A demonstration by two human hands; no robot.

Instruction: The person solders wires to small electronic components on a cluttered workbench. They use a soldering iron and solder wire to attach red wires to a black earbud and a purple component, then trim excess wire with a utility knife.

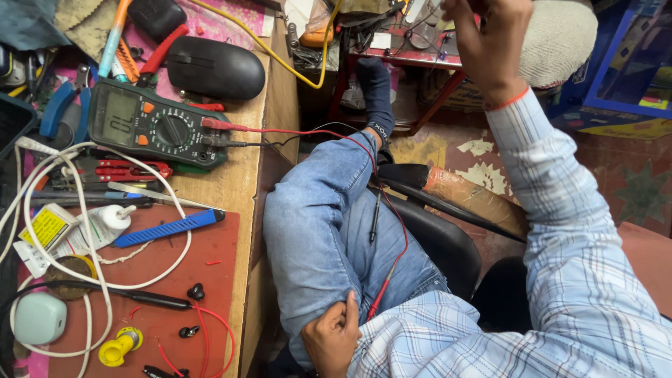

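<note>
Left hand (331, 339) is down at the bottom of the head view, resting on the jeans-clad thigh, fingers curled together in a loose fist; can't tell if anything is pinched inside. Just beside its knuckles lies the red probe (378, 297): slim red stick, long axis running diagonally, lower end near the hand, upper end toward the knee side, its red lead looping up over the lap to the multimeter (150, 126). The black probe (374, 217) lies on the jeans further up, near upright in the picture, thin and dark, well apart from the hand. The multimeter is dark green with a grey screen, central rotary dial and orange buttons, lying flat on the wooden bench (238, 182), long axis roughly left to right, leads exiting its right end. Right hand (483, 42) is raised at the top edge, arm in a checked sleeve; fingers cut off by the frame, so grip state can't be told. Black mouse (213, 68) sits just beyond the meter; blue utility knife (168, 229) on the red mat (210, 280).
</note>
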